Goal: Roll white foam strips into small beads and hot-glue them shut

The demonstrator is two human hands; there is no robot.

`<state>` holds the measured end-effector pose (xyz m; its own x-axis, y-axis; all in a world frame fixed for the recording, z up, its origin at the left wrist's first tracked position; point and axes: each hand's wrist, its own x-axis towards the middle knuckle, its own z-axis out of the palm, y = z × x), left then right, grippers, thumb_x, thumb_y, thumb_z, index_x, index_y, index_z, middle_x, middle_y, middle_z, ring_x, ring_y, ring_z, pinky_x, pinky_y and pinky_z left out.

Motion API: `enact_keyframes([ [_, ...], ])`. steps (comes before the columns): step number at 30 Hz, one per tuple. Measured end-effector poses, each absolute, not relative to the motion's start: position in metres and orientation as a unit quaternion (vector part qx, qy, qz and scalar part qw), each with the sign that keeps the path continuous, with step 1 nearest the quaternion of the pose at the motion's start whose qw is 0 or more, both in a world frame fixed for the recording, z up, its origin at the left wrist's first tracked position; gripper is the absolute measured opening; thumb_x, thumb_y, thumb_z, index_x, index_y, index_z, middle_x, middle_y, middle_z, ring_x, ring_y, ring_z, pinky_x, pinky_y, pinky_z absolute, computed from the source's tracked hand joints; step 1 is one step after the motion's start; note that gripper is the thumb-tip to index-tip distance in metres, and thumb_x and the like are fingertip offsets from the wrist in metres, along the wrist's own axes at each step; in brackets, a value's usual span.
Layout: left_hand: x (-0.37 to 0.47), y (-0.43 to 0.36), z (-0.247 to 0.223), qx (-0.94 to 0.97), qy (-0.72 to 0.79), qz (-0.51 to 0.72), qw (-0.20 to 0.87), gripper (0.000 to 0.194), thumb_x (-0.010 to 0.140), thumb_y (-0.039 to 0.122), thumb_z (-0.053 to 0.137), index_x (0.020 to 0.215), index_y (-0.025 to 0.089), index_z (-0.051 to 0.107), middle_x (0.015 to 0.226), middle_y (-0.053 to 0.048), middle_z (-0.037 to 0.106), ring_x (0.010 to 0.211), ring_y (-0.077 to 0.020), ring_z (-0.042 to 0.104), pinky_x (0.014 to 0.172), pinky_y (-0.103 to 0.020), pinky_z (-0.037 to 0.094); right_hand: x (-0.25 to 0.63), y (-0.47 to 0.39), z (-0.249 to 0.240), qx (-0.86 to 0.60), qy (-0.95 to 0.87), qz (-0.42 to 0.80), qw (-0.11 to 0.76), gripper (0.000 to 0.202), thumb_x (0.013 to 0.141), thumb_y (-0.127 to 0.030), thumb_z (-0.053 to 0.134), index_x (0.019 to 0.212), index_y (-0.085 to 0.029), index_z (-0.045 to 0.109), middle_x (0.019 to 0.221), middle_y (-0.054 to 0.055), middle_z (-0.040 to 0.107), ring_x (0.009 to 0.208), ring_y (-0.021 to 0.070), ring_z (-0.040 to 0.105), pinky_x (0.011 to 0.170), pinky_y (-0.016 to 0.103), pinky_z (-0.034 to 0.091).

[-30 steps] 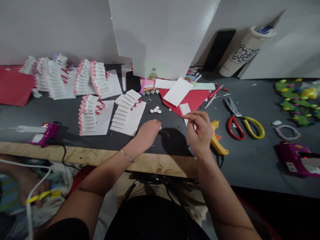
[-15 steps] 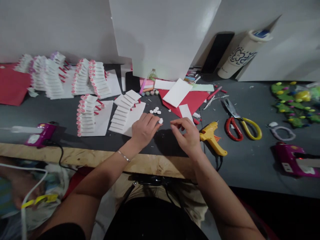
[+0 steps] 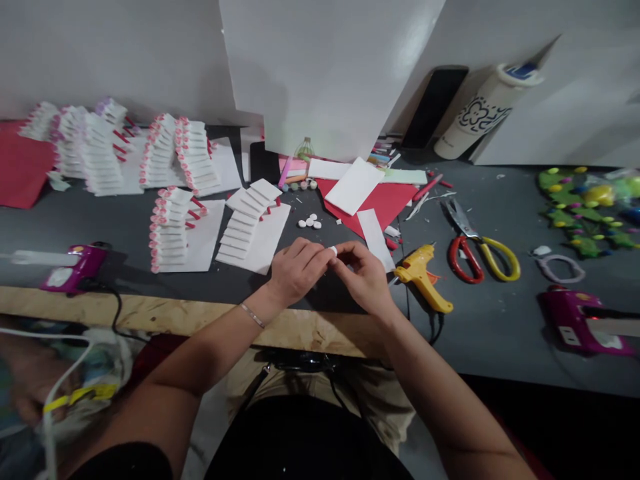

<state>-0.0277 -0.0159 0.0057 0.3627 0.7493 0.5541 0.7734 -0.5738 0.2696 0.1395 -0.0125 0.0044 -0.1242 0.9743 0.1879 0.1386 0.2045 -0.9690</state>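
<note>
A small white round disc [image 3: 333, 251] is pinched at the fingertips of my left hand [image 3: 299, 269]. From the other side, the thumb and index finger of my right hand [image 3: 364, 275] close on the same disc, so the hands meet over the table's front part. Just beyond them lies a little group of similar white discs [image 3: 310, 222]. Left of my hands, a fan of white card strips with red sticks [image 3: 243, 230] rests on a white card [image 3: 270, 240]. Another fan of strips with pink round ends [image 3: 170, 230] lies further left.
Several more strip fans [image 3: 103, 153] stand at the back left. To the right are a yellow glue gun [image 3: 425, 280], pliers-like cutters with red and yellow handles [image 3: 465, 227], and a purple device [image 3: 583, 320]. Red paper [image 3: 390, 207] and a white bottle [image 3: 477, 110] lie behind. Another person's hand [image 3: 40, 380] shows lower left.
My right hand has moved left and my left hand slightly right and nearer to me. Their fingertips now meet on the white disc, which only the left hand held before.
</note>
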Motion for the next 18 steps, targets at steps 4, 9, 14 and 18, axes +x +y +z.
enact_keyframes([
  [4,-0.029,-0.018,0.009,-0.790,-0.471,-0.391,-0.039,0.018,0.093,0.031,0.057,0.104,0.023,0.067,0.089,-0.006,0.069,0.084,-0.0172,0.063,0.074,-0.029,0.050,0.139,-0.009,0.003,-0.435,-0.539,0.517,0.502,0.024,0.080,-0.044,0.070,0.087,-0.022,0.064,0.079,0.001,0.068,0.069,0.0136,0.062,0.065,0.028,0.052],
  [9,-0.037,-0.017,0.018,-0.738,-0.455,-0.470,-0.169,0.026,0.095,0.030,0.053,0.116,0.019,0.065,0.099,-0.007,0.065,0.080,-0.0135,0.060,0.063,-0.024,0.050,0.139,-0.010,0.003,-0.442,-0.535,0.532,0.486,0.026,0.077,-0.045,0.072,0.084,-0.021,0.064,0.076,0.000,0.067,0.066,0.0132,0.061,0.062,0.026,0.050],
  [14,-0.042,-0.009,0.014,-0.780,-0.403,-0.442,-0.185,0.026,0.098,0.032,0.052,0.113,0.020,0.070,0.101,-0.008,0.066,0.092,-0.0162,0.062,0.078,-0.031,0.053,0.140,-0.013,0.002,-0.456,-0.587,0.503,0.440,0.023,0.079,-0.043,0.071,0.085,-0.021,0.065,0.076,0.000,0.066,0.068,0.0135,0.060,0.064,0.026,0.050],
  [18,-0.043,-0.006,0.006,-0.780,-0.391,-0.447,-0.197,0.023,0.094,0.037,0.059,0.100,0.022,0.075,0.092,-0.006,0.068,0.090,-0.0167,0.063,0.080,-0.033,0.052,0.140,-0.016,0.001,-0.483,-0.610,0.466,0.421,0.026,0.078,-0.045,0.072,0.085,-0.021,0.067,0.074,0.001,0.067,0.066,0.0139,0.060,0.063,0.027,0.049],
])
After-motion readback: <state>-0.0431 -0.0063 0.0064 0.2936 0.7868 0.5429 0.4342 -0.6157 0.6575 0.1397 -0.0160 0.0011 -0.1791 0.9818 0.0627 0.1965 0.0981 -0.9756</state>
